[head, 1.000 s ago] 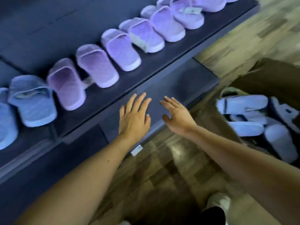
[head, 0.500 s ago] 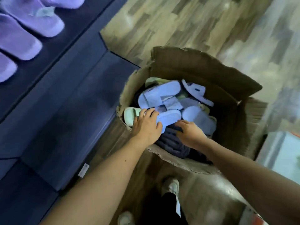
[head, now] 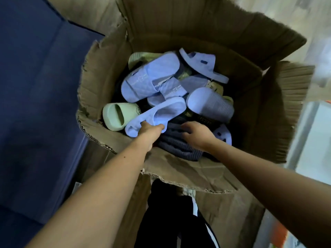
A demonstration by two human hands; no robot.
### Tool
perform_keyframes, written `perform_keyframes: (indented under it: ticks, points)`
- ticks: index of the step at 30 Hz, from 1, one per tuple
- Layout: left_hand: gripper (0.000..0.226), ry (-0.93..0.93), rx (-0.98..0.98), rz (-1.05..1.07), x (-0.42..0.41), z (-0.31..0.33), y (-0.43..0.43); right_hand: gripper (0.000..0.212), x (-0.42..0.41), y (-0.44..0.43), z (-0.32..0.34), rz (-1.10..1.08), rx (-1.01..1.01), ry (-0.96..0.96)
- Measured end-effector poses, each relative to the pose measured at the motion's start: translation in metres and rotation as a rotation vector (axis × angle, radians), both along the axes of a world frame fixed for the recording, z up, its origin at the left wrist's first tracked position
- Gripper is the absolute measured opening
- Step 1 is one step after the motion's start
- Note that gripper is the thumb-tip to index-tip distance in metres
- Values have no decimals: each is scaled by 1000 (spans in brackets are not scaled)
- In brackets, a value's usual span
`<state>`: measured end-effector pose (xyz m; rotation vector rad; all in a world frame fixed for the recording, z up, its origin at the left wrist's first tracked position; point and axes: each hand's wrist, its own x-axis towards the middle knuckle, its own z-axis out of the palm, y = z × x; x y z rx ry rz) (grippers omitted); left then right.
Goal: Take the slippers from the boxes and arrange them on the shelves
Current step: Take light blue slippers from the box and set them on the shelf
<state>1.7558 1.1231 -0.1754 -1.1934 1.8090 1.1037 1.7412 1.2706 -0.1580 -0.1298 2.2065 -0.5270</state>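
**Left hand on a pale blue slipper in the box**

At the bottom centre of the frame you see your dark trousers [head: 161, 212], with both bare forearms reaching up from the lower corners. They cross the torn near flap of the cardboard box [head: 179, 169], which stands open in the middle of the frame.

Your left hand [head: 152, 130] is just inside the near edge. Its fingers are curled round the near end of a pale blue slipper [head: 161, 113] and grip it. The slipper lies slanted, its far end pointing to the upper right.

Your right hand [head: 197, 135] is just beside it, to the right, with bent fingers on a dark blue slipper [head: 175, 145] with a ribbed surface. The picture is too blurred to tell whether they grip it or only rest there.

A green slipper [head: 116, 116] sits on its side against the left wall of the box, touching the one you hold. Further in, more pale blue slippers [head: 148, 81] are heaped across one another.

The blue shelf [head: 44, 86] fills the left side of the frame, beside the box. Pale wooden floor [head: 86, 13] shows at the top.
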Motion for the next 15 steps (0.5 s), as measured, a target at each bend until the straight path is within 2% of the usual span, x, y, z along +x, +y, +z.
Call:
perform_keyframes:
  ticks: [3, 6, 10, 12, 15]
  points:
    - [87, -35, 24, 280, 4, -35, -8, 41, -9, -15, -18, -109, -15, -28]
    - [100, -76, -31, 421, 12, -56, -14, 39, -10, -29, -35, -185, -43, -64]
    - [85, -119, 160, 608, 10, -69, -19, 35, -3, -43, -46, -217, -63, -102]
    - [91, -87, 185, 673, 9, -64, -18, 36, 0, -48, -45, -215, -56, -115]
    - [102, -21, 87, 665, 12, -62, -16, 39, -3, -53, -44, -197, -64, -86]
